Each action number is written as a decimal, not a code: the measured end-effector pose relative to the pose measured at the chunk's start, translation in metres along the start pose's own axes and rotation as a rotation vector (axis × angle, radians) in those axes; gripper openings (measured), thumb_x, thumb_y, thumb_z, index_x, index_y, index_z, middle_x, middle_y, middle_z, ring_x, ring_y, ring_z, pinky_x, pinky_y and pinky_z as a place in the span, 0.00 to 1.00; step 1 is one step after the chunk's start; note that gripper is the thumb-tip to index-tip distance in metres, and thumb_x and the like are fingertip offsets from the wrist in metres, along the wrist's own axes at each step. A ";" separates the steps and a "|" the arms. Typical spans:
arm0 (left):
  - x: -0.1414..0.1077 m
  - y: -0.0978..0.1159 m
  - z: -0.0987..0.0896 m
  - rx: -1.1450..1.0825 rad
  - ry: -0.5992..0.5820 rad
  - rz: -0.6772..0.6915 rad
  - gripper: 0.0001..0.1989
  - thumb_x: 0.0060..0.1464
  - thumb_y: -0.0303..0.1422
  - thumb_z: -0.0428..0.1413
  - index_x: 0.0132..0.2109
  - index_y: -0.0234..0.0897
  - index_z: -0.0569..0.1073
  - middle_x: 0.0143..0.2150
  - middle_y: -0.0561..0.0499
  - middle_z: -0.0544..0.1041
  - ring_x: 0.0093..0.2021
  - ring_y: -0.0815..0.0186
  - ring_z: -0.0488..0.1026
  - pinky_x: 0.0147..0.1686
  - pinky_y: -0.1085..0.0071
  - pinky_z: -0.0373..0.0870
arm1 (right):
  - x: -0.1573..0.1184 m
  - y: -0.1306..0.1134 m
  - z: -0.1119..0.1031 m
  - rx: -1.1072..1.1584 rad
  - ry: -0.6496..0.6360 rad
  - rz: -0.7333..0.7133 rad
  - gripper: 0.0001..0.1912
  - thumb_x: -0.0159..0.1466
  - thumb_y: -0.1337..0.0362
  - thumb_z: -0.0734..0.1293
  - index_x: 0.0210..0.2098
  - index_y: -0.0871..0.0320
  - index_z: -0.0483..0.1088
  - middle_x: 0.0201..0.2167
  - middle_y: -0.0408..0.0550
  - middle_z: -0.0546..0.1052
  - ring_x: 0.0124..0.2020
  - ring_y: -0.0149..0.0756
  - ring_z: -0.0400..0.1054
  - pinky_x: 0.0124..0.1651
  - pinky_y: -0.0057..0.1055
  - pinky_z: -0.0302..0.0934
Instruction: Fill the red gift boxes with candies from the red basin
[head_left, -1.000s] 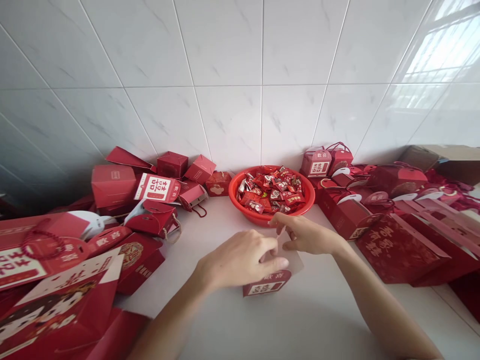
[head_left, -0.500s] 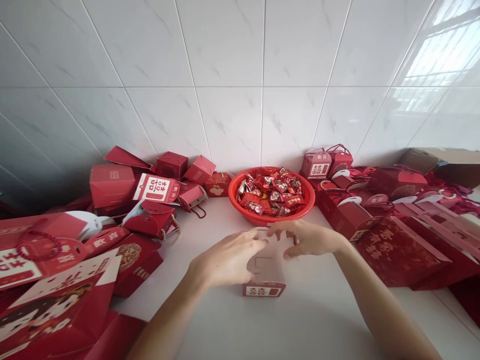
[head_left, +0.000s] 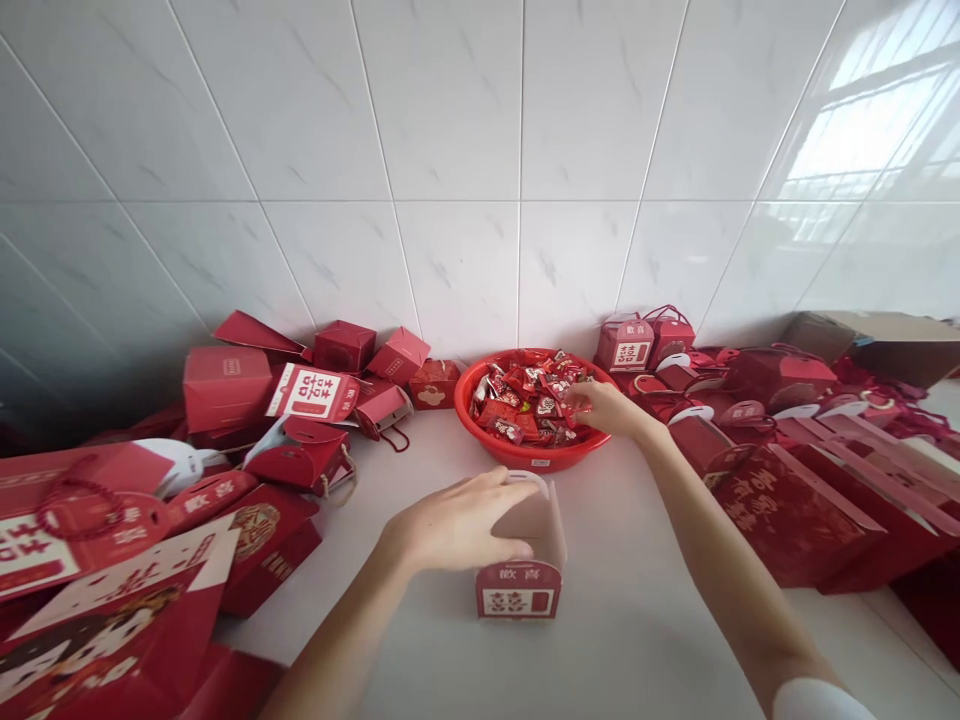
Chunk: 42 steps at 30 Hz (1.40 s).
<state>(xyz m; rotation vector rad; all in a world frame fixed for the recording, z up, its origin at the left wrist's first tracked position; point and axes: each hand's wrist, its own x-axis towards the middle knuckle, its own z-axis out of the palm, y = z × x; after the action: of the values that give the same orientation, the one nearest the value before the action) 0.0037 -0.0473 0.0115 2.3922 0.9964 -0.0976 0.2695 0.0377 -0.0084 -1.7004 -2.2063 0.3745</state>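
Note:
A small red box [head_left: 519,590] stands with its top open on the white table. Its pale inside shows, and its near side bears a white label. My left hand [head_left: 461,520] is at the box's left side, thumb and fingers apart, reaching over the rim. Behind the box sits a red basin [head_left: 540,458] full of wrapped candies [head_left: 529,400]. At the basin's right side my right hand [head_left: 604,405] touches the candies with fingers bent together; what they hold, if anything, is too small to tell.
Red gift boxes [head_left: 300,450] and a printed bag [head_left: 112,620] are heaped at the left. More red boxes [head_left: 795,500] lie at the right, with a brown carton [head_left: 862,335] behind them. A tiled wall [head_left: 450,260] rises at the back.
My right hand has moved from above the box to the candies in the basin. My left hand stays by the box, whose near flap now shows upright.

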 end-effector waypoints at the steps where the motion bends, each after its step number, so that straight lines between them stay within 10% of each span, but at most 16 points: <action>1: -0.001 0.002 -0.001 0.001 0.001 0.016 0.31 0.57 0.41 0.57 0.67 0.49 0.63 0.69 0.49 0.64 0.67 0.52 0.62 0.58 0.62 0.63 | 0.010 0.005 0.002 -0.044 -0.014 0.038 0.14 0.54 0.75 0.68 0.39 0.59 0.76 0.40 0.53 0.79 0.44 0.44 0.72 0.45 0.32 0.63; 7: -0.008 0.008 -0.013 -0.036 0.164 0.145 0.21 0.58 0.39 0.58 0.58 0.47 0.73 0.49 0.50 0.79 0.47 0.59 0.76 0.44 0.68 0.69 | 0.041 0.025 0.009 -0.067 -0.041 0.072 0.14 0.51 0.68 0.73 0.38 0.59 0.74 0.36 0.47 0.78 0.38 0.40 0.71 0.38 0.28 0.62; 15: 0.008 -0.011 -0.019 -0.318 0.446 0.244 0.10 0.61 0.35 0.56 0.47 0.39 0.78 0.46 0.49 0.81 0.47 0.62 0.77 0.49 0.69 0.71 | 0.049 0.030 0.029 0.029 0.036 0.116 0.13 0.53 0.74 0.68 0.39 0.61 0.72 0.42 0.56 0.78 0.45 0.47 0.70 0.45 0.33 0.60; 23: 0.037 -0.039 -0.021 -0.529 0.512 0.199 0.11 0.58 0.37 0.58 0.43 0.36 0.78 0.46 0.46 0.82 0.49 0.59 0.77 0.54 0.63 0.71 | 0.048 0.035 0.036 0.650 0.151 0.115 0.12 0.56 0.66 0.69 0.40 0.59 0.70 0.39 0.49 0.78 0.44 0.43 0.72 0.48 0.35 0.65; 33: 0.129 -0.075 -0.036 -0.489 0.631 0.000 0.09 0.54 0.29 0.57 0.42 0.34 0.79 0.45 0.45 0.82 0.46 0.61 0.79 0.50 0.68 0.73 | 0.046 0.042 0.032 1.591 0.252 0.189 0.06 0.56 0.67 0.72 0.30 0.56 0.69 0.27 0.43 0.79 0.33 0.33 0.75 0.34 0.26 0.73; 42: 0.200 -0.090 -0.030 -0.397 0.508 -0.112 0.06 0.46 0.27 0.66 0.28 0.34 0.75 0.27 0.50 0.79 0.33 0.63 0.77 0.42 0.64 0.73 | 0.043 0.041 0.038 1.796 0.335 0.202 0.09 0.49 0.73 0.76 0.28 0.58 0.75 0.29 0.43 0.81 0.33 0.32 0.76 0.36 0.25 0.73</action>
<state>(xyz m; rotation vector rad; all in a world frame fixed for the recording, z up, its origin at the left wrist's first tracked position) 0.0836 0.1471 -0.0568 2.0269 1.2359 0.6372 0.2799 0.0891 -0.0555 -0.7250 -0.6587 1.3755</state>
